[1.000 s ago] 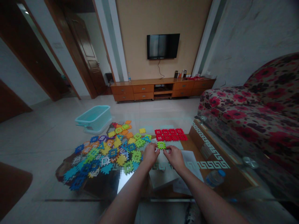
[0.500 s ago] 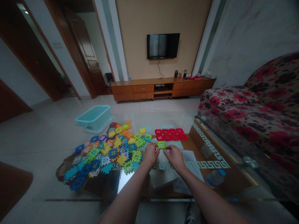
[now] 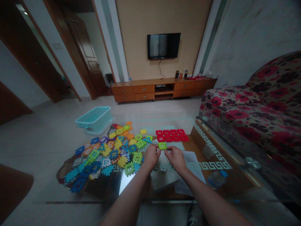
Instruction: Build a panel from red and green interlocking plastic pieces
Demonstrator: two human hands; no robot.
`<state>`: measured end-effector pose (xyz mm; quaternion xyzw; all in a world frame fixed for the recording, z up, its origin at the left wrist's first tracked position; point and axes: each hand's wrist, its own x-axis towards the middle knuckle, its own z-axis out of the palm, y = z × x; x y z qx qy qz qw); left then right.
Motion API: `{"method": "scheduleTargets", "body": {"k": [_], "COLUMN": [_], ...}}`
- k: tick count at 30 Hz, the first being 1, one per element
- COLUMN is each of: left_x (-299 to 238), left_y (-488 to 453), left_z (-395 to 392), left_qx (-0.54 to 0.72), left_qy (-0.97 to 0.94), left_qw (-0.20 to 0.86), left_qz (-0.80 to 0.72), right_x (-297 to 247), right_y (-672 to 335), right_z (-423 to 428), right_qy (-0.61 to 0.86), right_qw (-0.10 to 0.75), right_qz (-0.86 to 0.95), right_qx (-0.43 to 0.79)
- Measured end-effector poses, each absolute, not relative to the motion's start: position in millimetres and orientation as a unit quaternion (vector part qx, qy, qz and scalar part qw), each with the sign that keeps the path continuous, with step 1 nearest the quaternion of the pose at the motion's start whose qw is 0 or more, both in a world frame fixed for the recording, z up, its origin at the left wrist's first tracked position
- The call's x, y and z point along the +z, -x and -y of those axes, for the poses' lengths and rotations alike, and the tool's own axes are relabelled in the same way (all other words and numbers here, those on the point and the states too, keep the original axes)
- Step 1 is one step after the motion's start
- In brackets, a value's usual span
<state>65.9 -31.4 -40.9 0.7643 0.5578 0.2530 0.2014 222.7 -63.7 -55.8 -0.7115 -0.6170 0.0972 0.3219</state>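
Both my hands meet over the glass table, pinching a small green puzzle tile (image 3: 162, 146) between their fingertips. My left hand (image 3: 151, 156) grips its left edge and my right hand (image 3: 175, 157) its right edge. Just beyond the tile lies a joined red tile mat (image 3: 171, 135), two rows wide. A loose heap of coloured tiles (image 3: 105, 153) in blue, green, yellow, orange and white spreads to the left of my hands.
White papers (image 3: 190, 161) lie under my right wrist. A water bottle (image 3: 216, 179) rests on the shelf below the glass (image 3: 235, 175). A teal plastic tub (image 3: 94, 119) stands on the floor beyond the heap. A floral sofa (image 3: 258, 106) fills the right side.
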Motion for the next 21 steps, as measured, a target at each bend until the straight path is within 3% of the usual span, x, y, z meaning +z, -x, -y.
{"method": "scheduleTargets", "body": {"k": [21], "left_x": [-40.9], "left_y": [-66.1], "left_z": [30.6], "left_qx": [0.251], "left_qy": [-0.757], "left_qw": [0.210], "left_qz": [-0.565], "right_x": [-59.5], "right_y": [-223.4], "right_z": [63.3], "right_qy": [0.707], "right_qw": [0.323], "right_qz": [0.624], "right_qx": [0.084]}}
